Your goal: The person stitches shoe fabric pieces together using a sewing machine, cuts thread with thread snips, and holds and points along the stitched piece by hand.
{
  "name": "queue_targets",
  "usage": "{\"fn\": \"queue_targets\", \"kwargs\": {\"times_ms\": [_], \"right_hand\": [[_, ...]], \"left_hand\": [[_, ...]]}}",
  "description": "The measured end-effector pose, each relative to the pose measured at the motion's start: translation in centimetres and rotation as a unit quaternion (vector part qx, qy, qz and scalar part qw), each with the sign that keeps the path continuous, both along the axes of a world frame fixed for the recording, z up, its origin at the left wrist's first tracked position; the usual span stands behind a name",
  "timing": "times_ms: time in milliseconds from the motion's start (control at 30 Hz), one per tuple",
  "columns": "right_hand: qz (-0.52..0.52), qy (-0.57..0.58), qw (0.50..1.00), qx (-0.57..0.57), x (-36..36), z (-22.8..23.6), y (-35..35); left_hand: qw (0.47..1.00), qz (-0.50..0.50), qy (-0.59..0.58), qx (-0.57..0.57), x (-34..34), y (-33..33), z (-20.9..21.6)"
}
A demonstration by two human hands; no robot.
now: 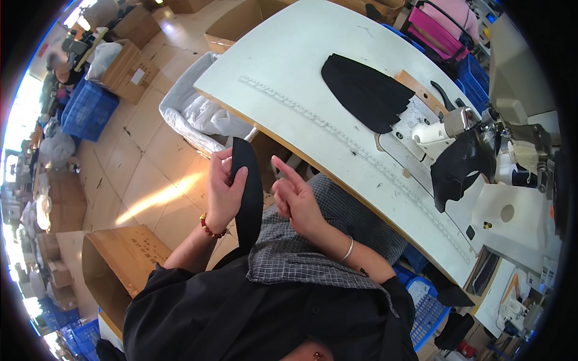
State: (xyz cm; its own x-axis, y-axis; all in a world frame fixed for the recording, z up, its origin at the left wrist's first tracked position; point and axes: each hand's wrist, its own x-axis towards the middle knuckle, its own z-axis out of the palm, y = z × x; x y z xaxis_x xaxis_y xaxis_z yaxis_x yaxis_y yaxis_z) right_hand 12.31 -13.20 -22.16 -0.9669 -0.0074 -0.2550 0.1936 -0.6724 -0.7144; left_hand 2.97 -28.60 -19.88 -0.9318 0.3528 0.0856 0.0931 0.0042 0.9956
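Observation:
My left hand (224, 191) is closed on a long, curved black fabric piece (248, 204), thumb in front and fingers behind. The piece stands up in front of my body, and its lower end runs down toward my lap. To the right of it, a short gap away, hovers my right hand (297, 198). Its index finger points up and the other fingers are bent; I see nothing held in it. On the white table (283, 66) lies a flat stack of black cut pieces (364, 90), beside a sewing machine (445, 133).
A black shaped piece (460, 165) drapes by the machine. Black-handled scissors (442, 95) lie behind it. A white-lined bin (201, 117) stands left of the table, a cardboard box (123, 259) at my left, and a blue basket (428, 313) at lower right. Another person (63, 71) is far left.

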Motion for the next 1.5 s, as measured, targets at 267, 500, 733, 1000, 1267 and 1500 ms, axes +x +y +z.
{"fn": "queue_targets", "kwargs": {"times_ms": [267,500,733,1000,1267,1500], "right_hand": [[0.009,0.006,1.0,-0.019,0.6,-0.3,-0.5],[0.05,0.005,0.999,-0.019,0.6,-0.4,-0.3],[0.059,0.01,0.998,-0.033,0.8,-0.4,-0.3],[0.056,0.02,0.997,-0.051,0.8,-1.1,-0.5],[0.107,0.048,0.993,-0.03,0.9,-0.6,-0.6],[0.048,0.034,0.998,0.01,0.6,-0.6,-0.7]], "left_hand": [[0.999,0.043,0.001,0.015,-0.8,0.0,-0.2],[0.999,0.051,0.01,0.009,-1.2,0.0,-0.1],[0.997,0.07,0.02,0.009,-1.5,0.1,0.3],[0.998,0.067,0.022,0.003,-1.9,0.1,0.2],[0.998,0.065,0.017,0.008,-1.7,0.2,0.1],[0.997,0.065,0.041,0.026,-1.5,0.5,-0.2]]}}
